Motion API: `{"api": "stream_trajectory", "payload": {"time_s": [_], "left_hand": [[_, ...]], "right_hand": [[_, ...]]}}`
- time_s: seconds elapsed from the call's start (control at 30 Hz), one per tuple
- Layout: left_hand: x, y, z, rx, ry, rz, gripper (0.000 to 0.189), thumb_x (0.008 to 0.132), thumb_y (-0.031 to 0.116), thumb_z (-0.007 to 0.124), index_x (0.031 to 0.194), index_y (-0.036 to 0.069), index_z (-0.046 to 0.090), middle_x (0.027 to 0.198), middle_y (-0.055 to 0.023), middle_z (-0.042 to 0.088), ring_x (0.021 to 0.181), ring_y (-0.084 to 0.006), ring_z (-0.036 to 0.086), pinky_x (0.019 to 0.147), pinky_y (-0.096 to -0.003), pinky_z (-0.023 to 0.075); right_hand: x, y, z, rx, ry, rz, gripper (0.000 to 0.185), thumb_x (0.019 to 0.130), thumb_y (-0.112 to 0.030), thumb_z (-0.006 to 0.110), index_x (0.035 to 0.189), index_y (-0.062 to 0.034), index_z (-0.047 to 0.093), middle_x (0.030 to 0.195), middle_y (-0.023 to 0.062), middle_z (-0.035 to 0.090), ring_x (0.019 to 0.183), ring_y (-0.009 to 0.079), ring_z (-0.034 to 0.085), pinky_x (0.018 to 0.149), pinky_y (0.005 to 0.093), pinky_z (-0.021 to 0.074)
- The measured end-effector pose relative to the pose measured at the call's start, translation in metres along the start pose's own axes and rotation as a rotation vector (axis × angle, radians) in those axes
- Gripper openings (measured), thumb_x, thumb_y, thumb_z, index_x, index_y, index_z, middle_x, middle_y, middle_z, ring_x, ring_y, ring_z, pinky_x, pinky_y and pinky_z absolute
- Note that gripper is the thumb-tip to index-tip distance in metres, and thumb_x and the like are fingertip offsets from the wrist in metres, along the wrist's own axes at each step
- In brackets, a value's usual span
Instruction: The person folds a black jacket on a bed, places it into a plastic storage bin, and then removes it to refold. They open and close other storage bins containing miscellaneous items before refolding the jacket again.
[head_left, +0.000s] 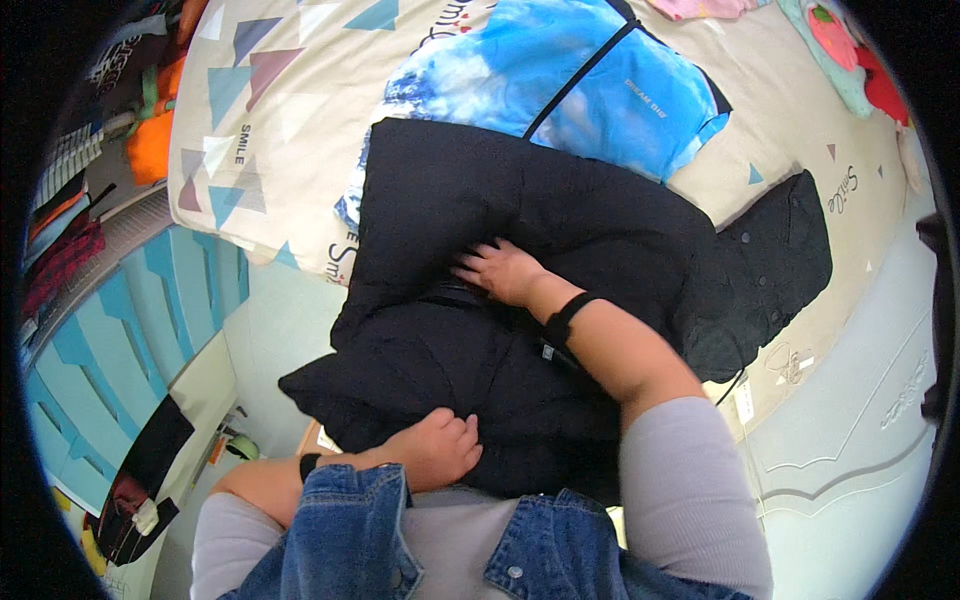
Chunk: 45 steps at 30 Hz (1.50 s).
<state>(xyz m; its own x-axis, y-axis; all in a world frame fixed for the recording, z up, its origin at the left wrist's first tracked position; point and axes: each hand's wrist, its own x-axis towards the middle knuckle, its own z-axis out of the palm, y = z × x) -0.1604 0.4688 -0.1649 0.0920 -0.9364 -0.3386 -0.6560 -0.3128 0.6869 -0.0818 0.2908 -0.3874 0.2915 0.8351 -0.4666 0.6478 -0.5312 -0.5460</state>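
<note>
A black padded garment (585, 195), probably a jacket, lies spread before me, partly on the bed and reaching down to my body. My right hand (501, 271) rests on its middle, fingers slightly apart, pressing beside a crease. Lower down, my left hand (439, 450) lies against the near part with curled fingers; whether cloth is pinched in them cannot be told. A black part with snap buttons (776, 262) sticks out to the right. Under the far edge of the black garment is a blue garment (525, 67) with a sky print and a black cord.
The bed sheet (300, 82) has coloured triangles and printed words. Several clothes (847, 52) lie at the far right. To the left stand a blue-and-teal slatted panel (135, 292) and a pile of clothes (67, 247). A pale moulded panel (847, 427) borders the right side.
</note>
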Motion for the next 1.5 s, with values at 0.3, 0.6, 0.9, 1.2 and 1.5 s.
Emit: {"api": "stream_trajectory", "payload": {"time_s": [0.3,0.6,0.9,1.2,1.5], "left_hand": [[0.012,0.003,0.047,0.104,0.056,0.088,0.027,0.086,0.021,0.051,0.095,0.002,0.068,0.104,-0.0175,0.067,0.083,-0.0197,0.058,0.073,-0.0287,0.0399],[0.013,-0.021,0.033,0.093,-0.017,0.163,0.025,0.085,0.021,0.053,0.099,0.008,0.069,0.106,-0.0122,0.067,0.088,-0.0181,0.059,0.076,-0.0291,0.0395],[0.037,-0.049,-0.021,-0.053,-0.107,0.167,0.027,0.068,0.029,0.070,0.091,0.013,0.072,0.086,-0.0041,0.065,0.085,-0.0185,0.060,0.109,-0.0523,0.0275],[0.159,-0.171,-0.075,-0.265,-0.367,0.072,0.043,0.065,0.046,0.076,0.095,0.014,0.074,0.087,-0.0110,0.071,0.090,-0.0320,0.066,0.103,-0.0533,0.0359],[0.234,-0.262,-0.108,-0.731,-0.588,-0.548,0.046,0.067,0.025,0.081,0.105,0.003,0.070,0.096,-0.0080,0.071,0.085,-0.0202,0.065,0.080,-0.0311,0.0503]], "right_hand": [[0.051,-0.032,-0.006,-0.010,0.417,-0.391,0.036,0.089,-0.032,0.051,0.123,-0.0290,0.063,0.156,0.0012,0.024,0.146,0.0201,0.012,0.118,0.0506,0.0068],[0.041,-0.033,0.001,0.665,0.166,-0.241,0.030,0.091,-0.018,0.051,0.116,-0.0176,0.066,0.129,0.0075,0.058,0.122,0.0247,0.052,0.104,0.0396,0.0404],[-0.209,0.032,0.036,0.025,0.106,0.192,0.064,0.081,-0.029,0.063,0.140,-0.0406,0.041,0.157,0.0029,0.023,0.145,0.0251,0.018,0.111,0.0601,0.0167],[-0.189,0.010,0.110,1.584,0.509,0.286,0.058,0.093,-0.038,0.043,0.145,-0.0135,0.035,0.156,0.0085,0.019,0.145,0.0215,0.015,0.116,0.0467,0.0188],[-0.309,-0.036,0.039,0.634,0.124,1.087,0.036,0.080,-0.016,0.064,0.115,-0.0072,0.063,0.117,0.0129,0.064,0.112,0.0277,0.059,0.099,0.0395,0.0429]]}}
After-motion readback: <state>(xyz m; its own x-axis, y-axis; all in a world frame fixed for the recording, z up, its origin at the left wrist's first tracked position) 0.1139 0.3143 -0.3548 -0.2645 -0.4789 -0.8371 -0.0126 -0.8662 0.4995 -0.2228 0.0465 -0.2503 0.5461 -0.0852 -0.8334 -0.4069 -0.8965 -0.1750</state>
